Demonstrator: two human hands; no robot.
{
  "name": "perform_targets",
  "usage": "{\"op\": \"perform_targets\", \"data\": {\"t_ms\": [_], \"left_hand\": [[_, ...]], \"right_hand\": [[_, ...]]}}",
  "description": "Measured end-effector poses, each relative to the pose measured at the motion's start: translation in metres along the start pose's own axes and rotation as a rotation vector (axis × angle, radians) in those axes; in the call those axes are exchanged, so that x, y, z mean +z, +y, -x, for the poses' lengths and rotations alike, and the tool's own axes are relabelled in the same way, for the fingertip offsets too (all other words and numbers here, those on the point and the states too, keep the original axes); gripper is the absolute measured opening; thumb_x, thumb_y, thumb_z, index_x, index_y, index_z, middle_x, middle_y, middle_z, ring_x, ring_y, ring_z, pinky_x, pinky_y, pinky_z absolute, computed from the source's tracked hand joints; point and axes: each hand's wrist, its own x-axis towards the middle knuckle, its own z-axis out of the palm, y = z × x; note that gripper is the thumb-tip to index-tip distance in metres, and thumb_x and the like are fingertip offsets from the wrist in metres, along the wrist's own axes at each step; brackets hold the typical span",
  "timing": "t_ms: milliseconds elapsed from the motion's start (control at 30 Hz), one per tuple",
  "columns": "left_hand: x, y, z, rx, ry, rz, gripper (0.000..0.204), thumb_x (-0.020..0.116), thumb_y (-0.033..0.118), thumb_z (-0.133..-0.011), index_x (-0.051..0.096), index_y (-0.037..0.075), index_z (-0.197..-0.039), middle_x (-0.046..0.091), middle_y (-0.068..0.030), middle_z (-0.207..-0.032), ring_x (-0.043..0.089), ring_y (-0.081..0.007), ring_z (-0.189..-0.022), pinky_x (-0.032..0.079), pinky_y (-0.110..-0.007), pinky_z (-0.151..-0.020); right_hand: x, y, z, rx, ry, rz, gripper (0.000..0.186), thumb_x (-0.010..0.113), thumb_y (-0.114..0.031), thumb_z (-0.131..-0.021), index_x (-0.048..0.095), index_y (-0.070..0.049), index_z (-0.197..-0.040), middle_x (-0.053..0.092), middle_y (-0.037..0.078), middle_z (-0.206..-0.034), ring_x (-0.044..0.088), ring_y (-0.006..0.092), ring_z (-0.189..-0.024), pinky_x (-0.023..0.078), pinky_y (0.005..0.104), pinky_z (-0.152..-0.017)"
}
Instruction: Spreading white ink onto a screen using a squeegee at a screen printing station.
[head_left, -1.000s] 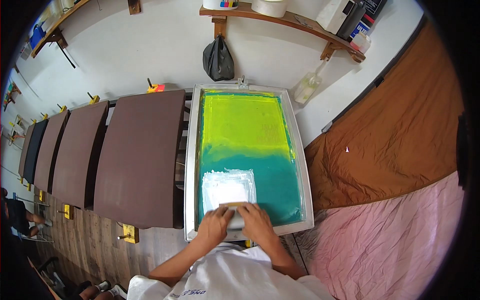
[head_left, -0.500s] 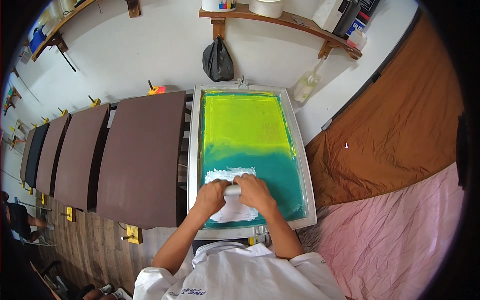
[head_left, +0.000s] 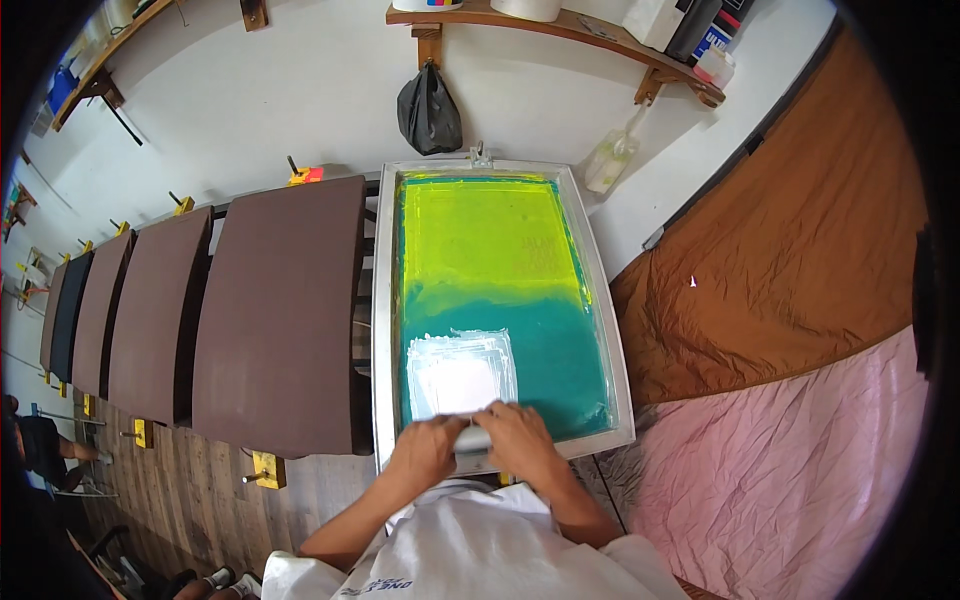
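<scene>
A screen-printing frame (head_left: 622,380) with a pale metal rim lies right in front of me. Its mesh is green-yellow in the far part and teal in the near part (head_left: 555,350). A patch of white ink (head_left: 462,375) covers the near left of the mesh. Side by side at the near end of the frame, my left hand (head_left: 428,450) and my right hand (head_left: 520,438) both grip a squeegee (head_left: 472,438). Only a light strip of it shows between my hands; its blade is hidden. A metal clamp (head_left: 481,156) sits at the frame's far edge.
To the left stand several boards covered in brown fabric (head_left: 280,320), with yellow clamps (head_left: 265,470) at their ends. A black bag (head_left: 430,110) hangs below a wooden shelf (head_left: 560,25). Brown cloth (head_left: 770,280) and pink cloth (head_left: 780,470) lie to the right.
Both hands have drawn the squeegee toward me, from the middle of the white patch to the frame's near edge. More of the white ink is now uncovered.
</scene>
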Motion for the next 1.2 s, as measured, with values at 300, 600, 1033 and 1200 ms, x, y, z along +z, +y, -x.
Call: {"op": "perform_targets", "data": {"t_ms": [300,600,1033,1200], "left_hand": [[-0.024,-0.048,-0.094,-0.133,0.000,-0.128,0.037,0.063,-0.005,-0.067,0.073,0.006,-0.100,0.069,-0.0230,-0.085,0.068,-0.0402,-0.081,0.056,-0.045,-0.076],[0.003,-0.033,-0.055,-0.107,0.086,-0.067,0.043,0.059,-0.009,-0.069,0.069,0.006,-0.108,0.069,-0.0191,-0.099,0.067,-0.0390,-0.087,0.055,-0.043,-0.079],[-0.005,0.006,0.000,-0.140,-0.178,-0.002,0.043,0.063,-0.002,-0.071,0.069,0.009,-0.113,0.070,-0.0181,-0.100,0.068,-0.0377,-0.090,0.055,-0.045,-0.080],[-0.021,-0.014,-0.049,-0.125,0.006,-0.078,0.041,0.061,-0.004,-0.071,0.070,0.007,-0.109,0.069,-0.0203,-0.095,0.067,-0.0388,-0.086,0.056,-0.045,-0.076]], "right_hand": [[-0.032,0.025,-0.106,0.050,-0.069,-0.023,0.031,0.063,0.000,-0.070,0.067,-0.004,-0.100,0.066,0.018,-0.096,0.064,0.0407,-0.090,0.053,0.0491,-0.079],[0.001,0.024,-0.067,0.019,0.087,-0.005,0.036,0.064,0.002,-0.067,0.067,-0.004,-0.102,0.064,0.016,-0.101,0.060,0.0363,-0.101,0.051,0.0459,-0.087],[-0.005,-0.004,-0.002,0.052,-0.051,-0.049,0.034,0.062,0.002,-0.070,0.068,-0.005,-0.103,0.064,0.014,-0.098,0.062,0.0342,-0.098,0.052,0.0451,-0.086],[-0.017,0.009,-0.052,0.042,0.071,0.007,0.030,0.062,0.002,-0.072,0.067,-0.006,-0.101,0.064,0.016,-0.096,0.063,0.0363,-0.095,0.052,0.0472,-0.080]]}}
